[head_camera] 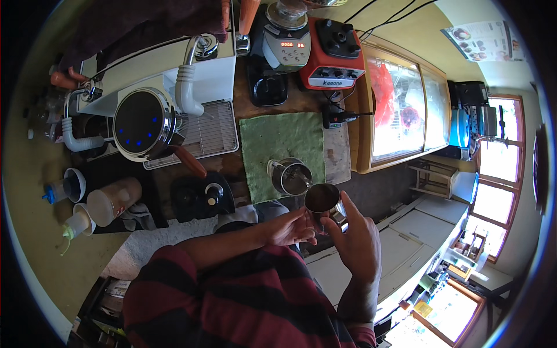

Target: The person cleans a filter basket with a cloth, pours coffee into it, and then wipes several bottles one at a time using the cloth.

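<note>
A steel cup (pixel 322 198) is held tilted between my two hands, its mouth towards the green cloth (pixel 283 130). My right hand (pixel 357 241) grips its right side with thumb and forefinger. On the other side, the fingers of my left hand (pixel 290 228) rest against the cup, partly hidden by it. Just beyond its rim, a steel pitcher (pixel 292 176) with a handle stands on the cloth. A glassy streak (pixel 303 177), apparently poured liquid, runs from the cup's rim into the pitcher.
Leftward stands an espresso machine with a steam wand (pixel 185 87), drip tray (pixel 213 124) and portafilter handle (pixel 190 161). A tamper (pixel 213 194) sits on a black mat (pixel 182 195). Behind the cloth are a coffee grinder (pixel 287 45), a red blender base (pixel 333 56) and cables. A glass-fronted cabinet (pixel 398 108) stands right.
</note>
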`<action>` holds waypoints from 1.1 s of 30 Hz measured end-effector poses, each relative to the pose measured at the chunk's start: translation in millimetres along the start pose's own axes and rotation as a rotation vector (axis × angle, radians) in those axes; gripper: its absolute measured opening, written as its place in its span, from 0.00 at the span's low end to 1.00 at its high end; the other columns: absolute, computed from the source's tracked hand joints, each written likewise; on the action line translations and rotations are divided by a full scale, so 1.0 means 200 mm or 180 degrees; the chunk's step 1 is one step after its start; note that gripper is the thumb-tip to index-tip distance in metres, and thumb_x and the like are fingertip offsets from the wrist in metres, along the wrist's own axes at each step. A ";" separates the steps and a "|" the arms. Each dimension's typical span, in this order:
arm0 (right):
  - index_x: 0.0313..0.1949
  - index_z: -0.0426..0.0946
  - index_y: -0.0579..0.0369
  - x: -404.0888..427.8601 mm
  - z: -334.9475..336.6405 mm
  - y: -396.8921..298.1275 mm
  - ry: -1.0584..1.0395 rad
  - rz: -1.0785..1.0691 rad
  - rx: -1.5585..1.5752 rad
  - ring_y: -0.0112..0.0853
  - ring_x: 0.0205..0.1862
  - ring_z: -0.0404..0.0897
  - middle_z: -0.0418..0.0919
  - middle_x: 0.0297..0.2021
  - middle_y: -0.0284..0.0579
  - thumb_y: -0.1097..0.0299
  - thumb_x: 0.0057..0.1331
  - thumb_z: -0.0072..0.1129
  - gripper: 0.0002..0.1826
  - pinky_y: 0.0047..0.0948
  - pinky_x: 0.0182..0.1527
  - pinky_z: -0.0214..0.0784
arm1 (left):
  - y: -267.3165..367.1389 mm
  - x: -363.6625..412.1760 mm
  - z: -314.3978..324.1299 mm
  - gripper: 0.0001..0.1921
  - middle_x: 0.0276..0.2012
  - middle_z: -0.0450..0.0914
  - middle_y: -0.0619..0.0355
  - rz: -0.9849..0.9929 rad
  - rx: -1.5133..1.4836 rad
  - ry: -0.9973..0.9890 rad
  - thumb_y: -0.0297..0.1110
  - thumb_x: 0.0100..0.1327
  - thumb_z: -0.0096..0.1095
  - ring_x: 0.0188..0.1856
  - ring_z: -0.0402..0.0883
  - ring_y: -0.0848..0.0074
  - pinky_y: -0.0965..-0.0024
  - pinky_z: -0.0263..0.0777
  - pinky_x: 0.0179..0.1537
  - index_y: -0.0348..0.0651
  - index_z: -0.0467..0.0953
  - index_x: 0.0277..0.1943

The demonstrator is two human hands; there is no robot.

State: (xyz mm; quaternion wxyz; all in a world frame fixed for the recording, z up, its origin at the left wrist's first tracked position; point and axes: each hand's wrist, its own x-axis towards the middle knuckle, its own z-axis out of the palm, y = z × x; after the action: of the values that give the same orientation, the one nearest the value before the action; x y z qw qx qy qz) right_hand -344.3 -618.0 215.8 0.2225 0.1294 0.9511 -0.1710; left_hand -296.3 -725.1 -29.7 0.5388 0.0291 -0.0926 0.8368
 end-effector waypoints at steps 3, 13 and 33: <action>0.66 0.70 0.61 0.00 0.02 0.00 -0.0048 -0.0075 -0.0002 0.54 0.29 0.84 0.80 0.22 0.58 0.55 0.66 0.67 0.34 0.50 0.34 0.71 | -0.02 -0.04 -0.02 0.30 0.57 0.81 0.57 0.0003 -0.0082 0.0141 0.61 0.77 0.43 0.41 0.81 0.76 0.57 0.69 0.61 0.44 0.68 0.66; 0.66 0.69 0.61 -0.02 0.06 0.04 -0.0086 -0.0201 -0.0204 0.54 0.27 0.83 0.80 0.21 0.58 0.55 0.67 0.65 0.34 0.50 0.32 0.71 | -0.04 -0.06 0.02 0.31 0.52 0.81 0.59 -0.0228 -0.0110 0.0582 0.63 0.76 0.42 0.34 0.75 0.79 0.58 0.71 0.57 0.47 0.69 0.66; 0.66 0.69 0.63 0.03 0.01 0.01 -0.0038 -0.0059 -0.0199 0.53 0.27 0.84 0.81 0.21 0.58 0.55 0.68 0.63 0.33 0.50 0.32 0.72 | 0.04 0.02 0.14 0.30 0.47 0.82 0.65 -0.0247 -0.0151 0.0601 0.64 0.76 0.40 0.28 0.66 0.82 0.60 0.71 0.53 0.48 0.71 0.63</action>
State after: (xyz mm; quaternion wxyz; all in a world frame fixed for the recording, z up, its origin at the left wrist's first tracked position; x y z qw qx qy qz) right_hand -347.7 -615.4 210.5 0.2305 0.1125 0.9558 -0.1440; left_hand -306.5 -730.0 -2.9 0.5776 -0.0591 -0.0601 0.8120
